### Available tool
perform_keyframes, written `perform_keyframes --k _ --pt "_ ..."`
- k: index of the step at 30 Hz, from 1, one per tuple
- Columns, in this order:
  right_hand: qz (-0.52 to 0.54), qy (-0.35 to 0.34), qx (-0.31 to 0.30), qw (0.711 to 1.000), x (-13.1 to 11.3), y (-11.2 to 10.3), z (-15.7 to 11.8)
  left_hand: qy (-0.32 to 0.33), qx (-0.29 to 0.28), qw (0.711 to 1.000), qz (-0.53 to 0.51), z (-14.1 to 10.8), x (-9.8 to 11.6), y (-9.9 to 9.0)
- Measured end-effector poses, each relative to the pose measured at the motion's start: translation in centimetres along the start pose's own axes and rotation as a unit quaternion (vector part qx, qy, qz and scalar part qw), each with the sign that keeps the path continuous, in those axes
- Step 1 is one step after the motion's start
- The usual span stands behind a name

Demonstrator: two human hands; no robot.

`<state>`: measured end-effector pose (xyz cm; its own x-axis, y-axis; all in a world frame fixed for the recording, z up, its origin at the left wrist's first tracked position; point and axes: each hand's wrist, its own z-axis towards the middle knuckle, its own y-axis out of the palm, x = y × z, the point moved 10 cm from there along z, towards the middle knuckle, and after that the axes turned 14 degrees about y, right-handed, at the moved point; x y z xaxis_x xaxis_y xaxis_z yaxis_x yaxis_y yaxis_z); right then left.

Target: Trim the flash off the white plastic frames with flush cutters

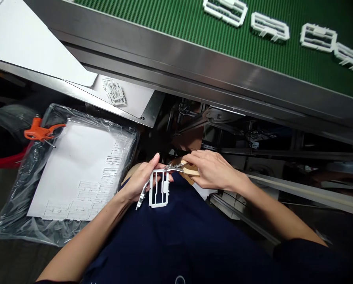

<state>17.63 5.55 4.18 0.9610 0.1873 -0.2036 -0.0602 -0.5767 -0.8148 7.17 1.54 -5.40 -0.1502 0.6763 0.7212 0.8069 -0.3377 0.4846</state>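
Near the middle of the head view, my left hand (141, 179) is closed on a white plastic frame (151, 193), which hangs down with its long slots upright. A second white part (141, 197) dangles beside it from the same hand. My right hand (210, 169) is wrapped round the pale yellow handles of a pair of cutters (190, 171). The metal jaws of the cutters meet the top edge of the frame, close to my left fingertips. Whether the jaws are fully closed is too small to tell.
A green conveyor (176, 27) with several white frames runs along the top behind a metal rail (164, 45). At left, a plastic-lined box (13, 221) holds a white sheet and rows of parts. An orange tool (40, 132) lies on its edge. Stacked parts (115, 92) sit on a metal table (148, 114).
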Motion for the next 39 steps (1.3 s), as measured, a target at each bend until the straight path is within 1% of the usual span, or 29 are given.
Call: perform_keyframes --k 3,6,10,14,17,19,20,21,22,23,24,25,27,28,29,30,31,35,39 --pt "-0.051 -0.025 -0.025 0.998 -0.7 -0.3 0.2 -0.009 -0.016 1.000 0.012 -0.3 -0.2 0.2" --pt "-0.072 -0.034 -0.041 0.996 -1.0 -0.7 0.4 -0.009 -0.022 1.000 0.015 -0.4 -0.4 0.3" --pt "-0.075 -0.041 -0.057 0.995 -1.1 -0.8 0.5 -0.006 -0.022 1.000 0.020 -0.4 -0.2 0.3" --pt "-0.064 -0.033 -0.061 0.996 -0.7 -0.7 0.6 -0.005 -0.020 1.000 0.017 -0.5 -0.1 0.6" --pt "-0.021 -0.030 -0.063 0.997 -0.2 -0.6 0.8 -0.012 -0.014 1.000 -0.002 -0.3 -0.3 0.5" --pt "0.056 -0.010 -0.051 0.997 0.4 -0.6 1.3 -0.011 0.002 0.999 -0.032 0.0 -0.4 0.1" --pt "0.107 0.013 -0.035 0.994 0.9 -0.7 1.7 -0.005 0.014 0.999 -0.053 0.3 -0.3 -0.2" --pt "0.164 0.046 -0.014 0.985 1.7 -0.8 2.1 0.004 0.027 0.997 -0.077 0.6 -0.1 -0.6" --pt "0.225 0.083 0.003 0.971 2.5 -0.5 2.4 0.015 0.040 0.994 -0.105 0.9 0.2 -1.0" --pt "0.287 0.115 0.008 0.951 3.1 0.1 2.6 0.025 0.051 0.989 -0.133 1.2 0.5 -1.4" --pt "0.351 0.135 -0.003 0.927 3.3 1.2 2.7 0.034 0.062 0.985 -0.159 1.5 0.8 -1.8" --pt "0.413 0.141 -0.029 0.899 3.0 2.4 2.8 0.041 0.072 0.980 -0.180 1.7 1.1 -2.2" --pt "0.522 0.124 -0.089 0.839 1.5 4.7 2.8 0.048 0.088 0.973 -0.206 2.0 1.5 -2.8" --pt "0.562 0.110 -0.108 0.812 0.7 5.5 2.7 0.049 0.095 0.971 -0.214 2.1 1.7 -3.0" --pt "0.591 0.099 -0.114 0.792 0.0 5.9 2.6 0.050 0.099 0.969 -0.220 2.3 1.8 -3.1" --pt "0.609 0.094 -0.110 0.780 -0.4 6.2 2.5 0.053 0.102 0.968 -0.225 2.4 1.9 -3.1" --pt "0.619 0.092 -0.100 0.774 -0.7 6.3 2.5 0.056 0.104 0.966 -0.229 2.5 2.1 -3.1" --pt "0.636 0.098 -0.049 0.764 -1.0 5.8 2.4 0.055 0.097 0.956 -0.270 3.1 2.1 -2.7" --pt "0.679 0.103 -0.024 0.727 -0.4 5.4 2.4 0.052 0.067 0.923 -0.374 3.8 2.0 -2.3"
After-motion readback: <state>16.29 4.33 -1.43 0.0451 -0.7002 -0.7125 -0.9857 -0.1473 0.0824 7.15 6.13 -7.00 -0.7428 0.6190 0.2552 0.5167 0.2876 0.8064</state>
